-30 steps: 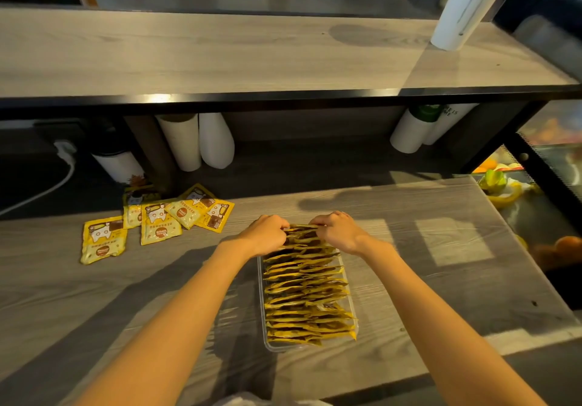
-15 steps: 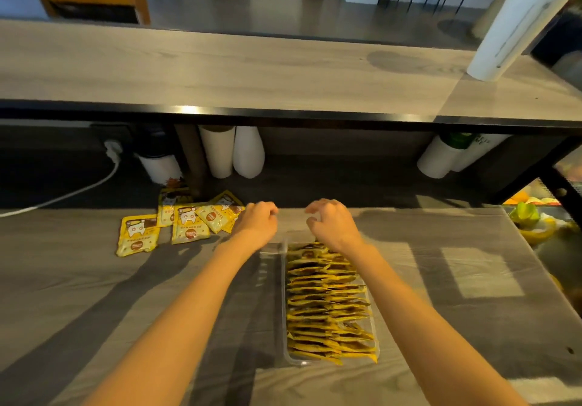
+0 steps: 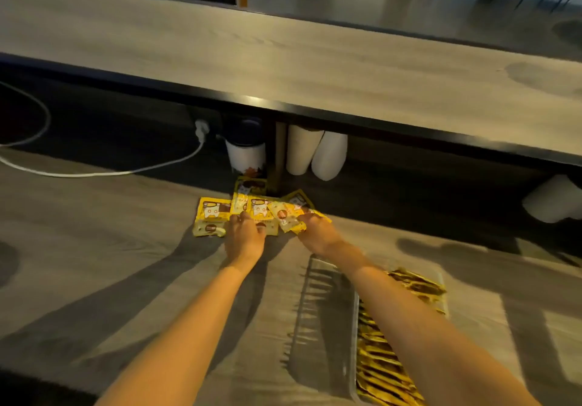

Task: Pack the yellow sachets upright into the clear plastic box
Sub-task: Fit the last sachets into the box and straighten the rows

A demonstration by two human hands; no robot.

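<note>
Fingertips (image 3: 241,218) of both your hands rest on the loose yellow sachets (image 3: 211,216); blur hides whether they pinch.
Sachets lie flat just ahead of your left hand (image 3: 245,240) and right hand (image 3: 318,232); the clear plastic box (image 3: 353,358) sits back beneath your right forearm.

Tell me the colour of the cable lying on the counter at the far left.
White. The cable shows in the head view, the only one, running to a plug under the shelf.
</note>
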